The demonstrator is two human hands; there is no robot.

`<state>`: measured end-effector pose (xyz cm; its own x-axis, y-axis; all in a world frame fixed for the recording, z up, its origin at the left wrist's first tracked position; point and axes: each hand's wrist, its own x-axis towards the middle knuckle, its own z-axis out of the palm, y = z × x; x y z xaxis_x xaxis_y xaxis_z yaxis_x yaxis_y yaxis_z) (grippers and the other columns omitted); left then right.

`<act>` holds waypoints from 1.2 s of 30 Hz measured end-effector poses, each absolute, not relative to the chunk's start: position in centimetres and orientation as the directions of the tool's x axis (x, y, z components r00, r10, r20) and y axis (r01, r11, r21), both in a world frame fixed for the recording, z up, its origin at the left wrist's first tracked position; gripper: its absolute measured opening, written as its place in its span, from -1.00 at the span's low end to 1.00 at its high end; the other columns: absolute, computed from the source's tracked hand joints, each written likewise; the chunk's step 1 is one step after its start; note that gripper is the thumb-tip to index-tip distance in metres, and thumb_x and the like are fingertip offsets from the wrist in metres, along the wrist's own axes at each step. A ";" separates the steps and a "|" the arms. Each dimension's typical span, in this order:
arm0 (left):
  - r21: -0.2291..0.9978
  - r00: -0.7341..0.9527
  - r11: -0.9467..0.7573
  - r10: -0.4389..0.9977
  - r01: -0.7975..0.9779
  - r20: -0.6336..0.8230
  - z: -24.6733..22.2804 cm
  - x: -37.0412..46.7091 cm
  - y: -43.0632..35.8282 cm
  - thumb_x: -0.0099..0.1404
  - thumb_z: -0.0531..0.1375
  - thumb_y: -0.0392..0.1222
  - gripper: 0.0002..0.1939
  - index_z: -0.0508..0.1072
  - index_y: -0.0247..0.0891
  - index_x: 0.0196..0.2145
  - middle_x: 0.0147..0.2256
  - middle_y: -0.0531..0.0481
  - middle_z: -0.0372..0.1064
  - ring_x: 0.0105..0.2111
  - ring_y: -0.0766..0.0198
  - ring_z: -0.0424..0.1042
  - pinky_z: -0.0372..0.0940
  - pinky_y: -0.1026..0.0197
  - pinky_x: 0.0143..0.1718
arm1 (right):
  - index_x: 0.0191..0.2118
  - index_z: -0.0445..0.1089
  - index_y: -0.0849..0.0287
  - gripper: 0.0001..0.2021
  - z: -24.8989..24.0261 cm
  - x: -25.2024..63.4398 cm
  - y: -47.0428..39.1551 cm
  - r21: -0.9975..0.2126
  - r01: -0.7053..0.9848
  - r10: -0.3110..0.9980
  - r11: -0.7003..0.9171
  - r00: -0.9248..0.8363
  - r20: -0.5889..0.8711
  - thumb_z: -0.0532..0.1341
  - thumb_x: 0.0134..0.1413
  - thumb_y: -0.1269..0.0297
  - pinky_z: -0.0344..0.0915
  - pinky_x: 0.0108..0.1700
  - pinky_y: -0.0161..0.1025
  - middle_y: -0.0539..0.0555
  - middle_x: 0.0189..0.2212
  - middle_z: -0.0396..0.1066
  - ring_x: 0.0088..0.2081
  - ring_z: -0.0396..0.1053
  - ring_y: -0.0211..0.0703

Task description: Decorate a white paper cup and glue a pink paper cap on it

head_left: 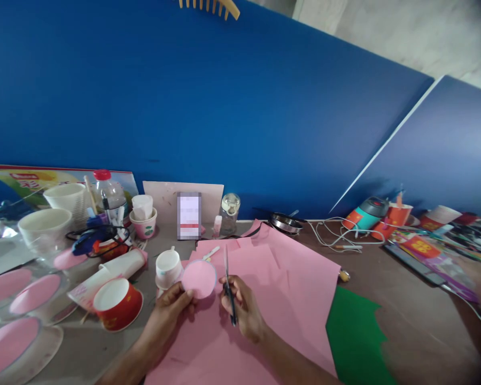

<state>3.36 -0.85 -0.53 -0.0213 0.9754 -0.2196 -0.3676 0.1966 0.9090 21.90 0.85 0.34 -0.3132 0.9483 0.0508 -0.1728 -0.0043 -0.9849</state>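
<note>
Between the thumb and fingers of my left hand is a round pink paper disc with a thin bluish rim. My right hand grips a pair of scissors by its dark handles, blades pointing up and away from me. A small gap separates the blades from the disc's right edge. Both hands are above large pink paper sheets. A white paper cup stands just beyond my left hand, and a white pen-like stick lies on the paper behind the disc.
Left are a red paper bowl, clear containers topped with pink discs, stacked white cups and a bottle. A phone leans at the back beside a glass jar. Green paper and cables lie right.
</note>
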 end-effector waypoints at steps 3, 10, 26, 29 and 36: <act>0.875 -0.024 0.189 0.975 -0.445 -0.223 -0.3 3.3 -0.9 0.05 0.43 -0.01 -0.68 0.50 -0.31 -0.47 -0.56 0.07 0.35 -0.56 0.39 0.25 0.21 0.32 -0.50 | -0.21 0.27 0.14 -0.54 0.4 22.3 0.9 -0.988 -0.152 0.927 -0.024 -0.374 0.035 0.29 0.01 -0.15 -0.11 -0.59 -0.39 -0.20 -0.66 0.04 -0.63 -0.09 -0.40; 0.852 -0.038 0.180 0.973 -0.492 -0.228 0.1 3.5 -0.9 0.02 0.46 -0.01 -0.67 0.49 -0.32 -0.49 -0.56 0.06 0.36 -0.57 0.39 0.25 0.20 0.33 -0.53 | -0.29 0.32 0.16 -0.69 1.9 23.6 1.4 -0.997 0.000 0.896 -0.081 -0.438 -0.073 0.34 -0.04 0.08 -0.03 -0.58 -0.42 -0.18 -0.66 0.13 -0.62 0.02 -0.39; 0.785 -0.060 0.177 0.963 -0.594 -0.262 0.1 3.5 -0.8 -0.03 0.50 -0.10 -0.70 0.51 -0.30 -0.47 -0.53 0.08 0.43 -0.54 0.39 0.34 0.29 0.34 -0.50 | -0.39 0.32 0.12 -0.85 1.3 21.9 -0.4 -0.892 0.405 0.880 0.203 -0.475 -0.015 0.25 -0.20 0.41 0.01 -0.54 -0.39 -0.14 -0.64 0.22 -0.61 0.09 -0.34; 0.789 -0.059 0.177 0.964 -0.589 -0.261 0.2 3.5 -0.8 -0.02 0.49 -0.10 -0.70 0.50 -0.31 -0.47 -0.53 0.07 0.43 -0.54 0.37 0.36 0.29 0.33 -0.50 | -0.39 0.31 0.13 -0.88 1.3 21.6 -0.6 -0.912 0.382 0.874 0.149 -0.483 -0.060 0.22 -0.16 0.39 0.00 -0.56 -0.39 -0.14 -0.64 0.21 -0.61 0.09 -0.33; 0.816 -0.058 0.173 0.968 -0.551 -0.245 0.0 3.4 -0.8 -0.01 0.47 -0.06 -0.68 0.49 -0.32 -0.46 -0.52 0.04 0.43 -0.52 0.33 0.38 0.27 0.31 -0.51 | -0.38 0.31 0.13 -0.87 0.8 21.4 -0.8 -0.925 0.369 0.865 0.096 -0.491 -0.106 0.21 -0.15 0.42 -0.02 -0.55 -0.40 -0.16 -0.64 0.18 -0.60 0.05 -0.35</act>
<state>3.41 -0.78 0.00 -0.0582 0.9678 -0.2448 -0.5510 0.1734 0.8163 21.35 -0.77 0.79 -0.4910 0.8647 -0.1060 0.3686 0.0960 -0.9246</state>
